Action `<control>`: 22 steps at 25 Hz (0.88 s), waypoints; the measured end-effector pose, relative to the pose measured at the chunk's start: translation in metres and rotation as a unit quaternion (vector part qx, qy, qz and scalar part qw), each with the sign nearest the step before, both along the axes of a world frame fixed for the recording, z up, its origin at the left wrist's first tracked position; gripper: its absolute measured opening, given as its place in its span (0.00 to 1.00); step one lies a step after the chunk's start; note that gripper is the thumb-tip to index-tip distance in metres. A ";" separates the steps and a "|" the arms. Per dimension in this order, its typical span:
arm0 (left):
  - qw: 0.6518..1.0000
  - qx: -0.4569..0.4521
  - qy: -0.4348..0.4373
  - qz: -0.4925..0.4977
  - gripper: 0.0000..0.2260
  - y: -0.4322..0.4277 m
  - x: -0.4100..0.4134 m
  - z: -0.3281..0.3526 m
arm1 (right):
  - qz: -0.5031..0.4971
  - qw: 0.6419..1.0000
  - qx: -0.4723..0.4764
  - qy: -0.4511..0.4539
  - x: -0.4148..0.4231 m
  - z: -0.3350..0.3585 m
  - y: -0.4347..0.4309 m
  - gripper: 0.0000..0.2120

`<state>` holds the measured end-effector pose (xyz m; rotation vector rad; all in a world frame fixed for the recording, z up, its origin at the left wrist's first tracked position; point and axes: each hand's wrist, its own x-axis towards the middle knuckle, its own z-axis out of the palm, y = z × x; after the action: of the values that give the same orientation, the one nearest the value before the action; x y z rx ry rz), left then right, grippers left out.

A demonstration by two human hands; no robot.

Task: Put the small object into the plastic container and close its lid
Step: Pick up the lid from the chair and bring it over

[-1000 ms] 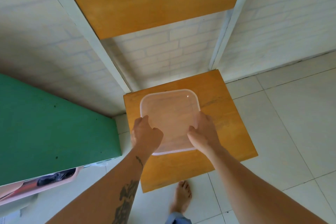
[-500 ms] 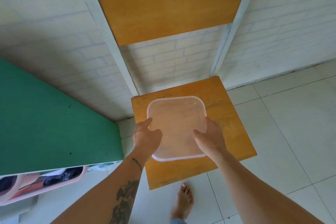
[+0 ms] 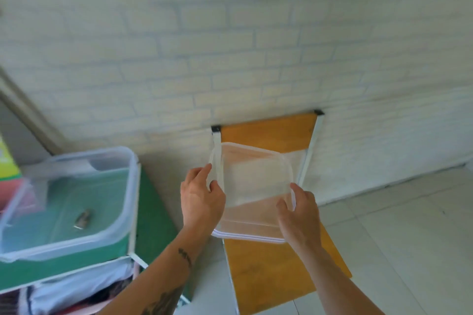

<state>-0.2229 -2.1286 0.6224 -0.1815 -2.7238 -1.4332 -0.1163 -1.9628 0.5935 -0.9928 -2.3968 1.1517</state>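
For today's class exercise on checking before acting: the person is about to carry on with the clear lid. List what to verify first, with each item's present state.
1. Lid held by both hands: ok; left hand and right hand grip opposite edges.
2. Lid lifted off the chair seat: ok, it is raised and tilted.
3. Open plastic container within view: ok, on the green surface at left.
4. Small object inside the container: ok, a small dark thing lies on its bottom.
5. Lid matches the container: cannot tell.
6. Container closed: not ok, not yet.
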 end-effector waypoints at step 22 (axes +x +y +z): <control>0.991 -0.017 0.009 0.130 0.24 -0.298 -0.062 0.072 | 0.186 0.973 0.132 -0.038 -0.125 0.108 -0.269 0.22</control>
<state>-0.2852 -2.4262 0.6942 0.1548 -2.6388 -1.3070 -0.2418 -2.2319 0.7013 -0.5263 -2.7866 0.8804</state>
